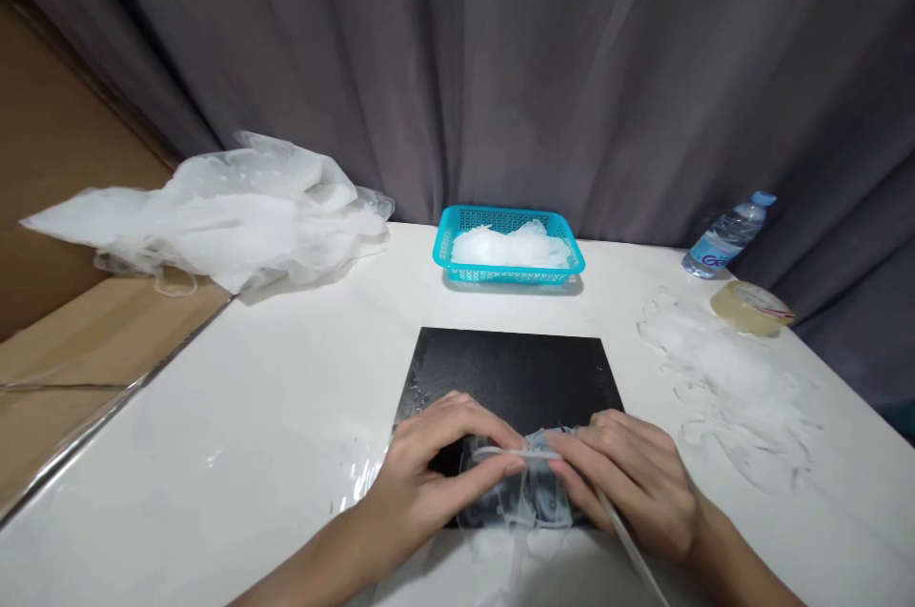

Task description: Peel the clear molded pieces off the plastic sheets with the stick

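Note:
A small clear plastic bag (525,497) lies bunched on the near edge of a black mat (511,369). My left hand (429,474) and my right hand (636,474) meet over it, fingers pinched on a thin white strip (518,455) that crosses the bag's gathered top. A second length of the strip (629,540) runs from under my right hand toward the front edge of the table.
A turquoise basket (509,250) of clear plastic pieces stands behind the mat. A heap of white plastic bags (235,212) lies at the back left over cardboard (64,340). Clear bags (729,378), a tape roll (750,307) and a water bottle (725,235) sit at the right.

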Demonstrator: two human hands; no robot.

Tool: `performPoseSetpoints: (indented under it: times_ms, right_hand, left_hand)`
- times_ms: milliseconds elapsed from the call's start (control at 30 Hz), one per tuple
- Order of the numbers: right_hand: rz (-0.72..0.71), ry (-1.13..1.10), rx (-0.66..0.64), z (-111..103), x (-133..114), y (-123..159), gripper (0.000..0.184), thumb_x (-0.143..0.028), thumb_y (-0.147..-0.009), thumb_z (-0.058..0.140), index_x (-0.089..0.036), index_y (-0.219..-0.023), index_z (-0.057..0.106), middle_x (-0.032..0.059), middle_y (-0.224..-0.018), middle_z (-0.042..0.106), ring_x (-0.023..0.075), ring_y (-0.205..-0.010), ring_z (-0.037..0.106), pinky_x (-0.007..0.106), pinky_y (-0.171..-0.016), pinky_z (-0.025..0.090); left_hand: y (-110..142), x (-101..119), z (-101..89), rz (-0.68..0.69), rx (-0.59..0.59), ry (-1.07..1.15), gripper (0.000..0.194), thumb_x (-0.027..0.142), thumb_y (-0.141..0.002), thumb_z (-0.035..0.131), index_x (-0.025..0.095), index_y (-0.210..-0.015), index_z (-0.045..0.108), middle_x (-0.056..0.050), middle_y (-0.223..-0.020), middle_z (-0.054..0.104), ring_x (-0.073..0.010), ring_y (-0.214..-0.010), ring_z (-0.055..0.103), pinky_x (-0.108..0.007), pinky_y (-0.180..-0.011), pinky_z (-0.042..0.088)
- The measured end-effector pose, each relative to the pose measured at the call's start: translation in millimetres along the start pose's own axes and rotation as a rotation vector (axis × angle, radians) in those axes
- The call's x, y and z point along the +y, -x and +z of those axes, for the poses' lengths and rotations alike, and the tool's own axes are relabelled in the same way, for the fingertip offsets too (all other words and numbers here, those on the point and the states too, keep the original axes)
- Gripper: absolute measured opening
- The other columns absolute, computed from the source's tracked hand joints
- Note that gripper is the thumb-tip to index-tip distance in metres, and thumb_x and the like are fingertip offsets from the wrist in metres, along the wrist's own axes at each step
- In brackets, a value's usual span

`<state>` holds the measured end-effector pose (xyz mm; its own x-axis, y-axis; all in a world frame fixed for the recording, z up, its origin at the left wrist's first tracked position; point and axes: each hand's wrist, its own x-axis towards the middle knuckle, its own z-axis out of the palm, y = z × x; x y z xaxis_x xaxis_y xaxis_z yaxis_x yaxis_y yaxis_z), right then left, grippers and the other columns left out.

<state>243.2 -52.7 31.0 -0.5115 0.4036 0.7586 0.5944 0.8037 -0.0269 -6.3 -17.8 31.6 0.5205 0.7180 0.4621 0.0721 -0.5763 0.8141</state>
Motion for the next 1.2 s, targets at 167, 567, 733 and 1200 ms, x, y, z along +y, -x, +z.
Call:
performPoseSetpoints:
  times_ms: [167, 567, 733, 1200]
  right_hand:
    - [0.009, -0.064, -0.005, 6.5, -1.6, 5.1, 0.014, -0.003, -0.096, 0.066, -0.003, -0.11, 0.07, 0.0085, -0.08, 0.075, 0.0168, -0.064, 0.064, 0.032, -0.059, 0.052]
    - [0.255, -0.197, -0.018, 11.2, -3.4, -1.4, 0.011, -0.013, -0.103, 0.061, -0.012, -0.112, 0.067, 0.0062, -0.082, 0.07, 0.0162, -0.068, 0.066, 0.028, -0.062, 0.055]
    - [0.245, -0.183, 0.031, 16.4, -0.4, 2.5, 0.013, -0.007, -0.1, 0.064, -0.013, -0.112, 0.067, 0.0051, -0.082, 0.07, 0.0155, -0.068, 0.065, 0.027, -0.063, 0.053]
    - [0.139, -0.135, 0.009, 11.5, -4.1, -3.2, 0.013, -0.007, -0.101, 0.062, -0.008, -0.113, 0.066, 0.0072, -0.08, 0.072, 0.0165, -0.066, 0.065, 0.029, -0.061, 0.054]
  left_hand:
    - [2.1, 1.1, 2.5, -0.066, 0.029, 0.018, 0.007, 0.02, -0.096, 0.079, 0.023, -0.097, 0.073, 0.001, -0.089, 0.079, -0.015, -0.081, 0.07, -0.028, -0.078, 0.052]
    - [-1.5, -4.9, -0.6, -0.352, 0.049, 0.333, 0.013, 0.029, -0.101, 0.072, 0.022, -0.099, 0.06, -0.003, -0.099, 0.08, -0.0186, -0.096, 0.075, -0.03, -0.089, 0.057]
    - [-4.0, -5.7, -0.5, -0.285, -0.046, 0.072, 0.021, 0.025, -0.095, 0.077, 0.025, -0.112, 0.064, -0.001, -0.102, 0.075, -0.0187, -0.099, 0.071, -0.03, -0.092, 0.052]
    - [-0.1, -8.3, 1.8, -0.162, -0.076, 0.007, 0.005, 0.021, -0.104, 0.067, 0.022, -0.101, 0.071, -0.002, -0.095, 0.072, -0.0172, -0.09, 0.068, -0.028, -0.082, 0.049]
